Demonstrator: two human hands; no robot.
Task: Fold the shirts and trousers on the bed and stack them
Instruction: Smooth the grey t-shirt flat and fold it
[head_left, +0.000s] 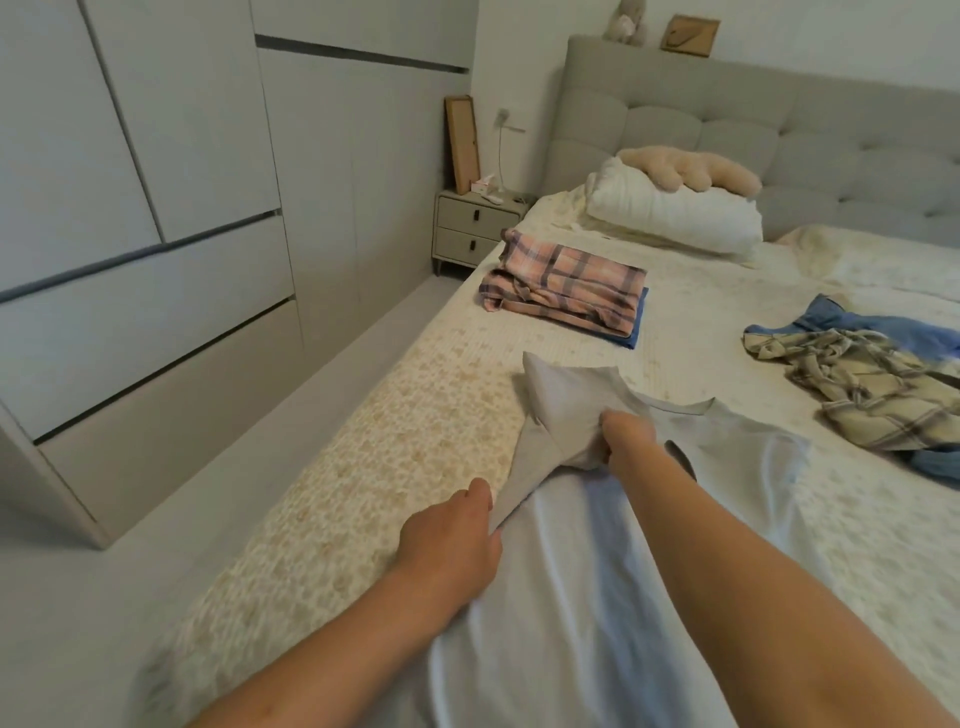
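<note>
Shirt (597, 545), pale blue-grey, lies spread on the near part of the bed (405, 441), its left side close to the mattress edge. Right hand (626, 434) clenches a bunch of its sleeve cloth below the collar; left hand (457, 535) pinches the folded side edge. Bare sheet lies between it and the folded pink plaid stack (566, 288) beyond. Unfolded clothes (857, 384) are heaped at right, apart from the shirt.
</note>
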